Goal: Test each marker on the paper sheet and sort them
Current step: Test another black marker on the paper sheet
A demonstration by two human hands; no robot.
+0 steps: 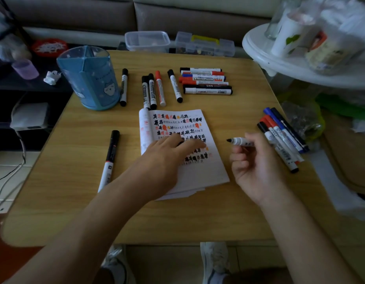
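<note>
A white paper pad (200,173) covered in black and orange test scribbles lies mid-table. My left hand (167,158) rests flat on it, and something dark, perhaps a cap, shows under its fingers. My right hand (255,162) hovers right of the pad, shut on an uncapped black marker (240,141) whose tip points left. Capped markers lie in groups: a stack (206,80) at the back, several (157,89) behind the pad, several (284,136) at the right, and one (110,158) alone at the left.
A blue pen holder (89,78) stands at the table's back left with a black marker (123,87) beside it. Clear plastic boxes (146,41) sit behind the table. A white round shelf (300,64) with jars crowds the right. The wooden table (65,181) has bare surface front left.
</note>
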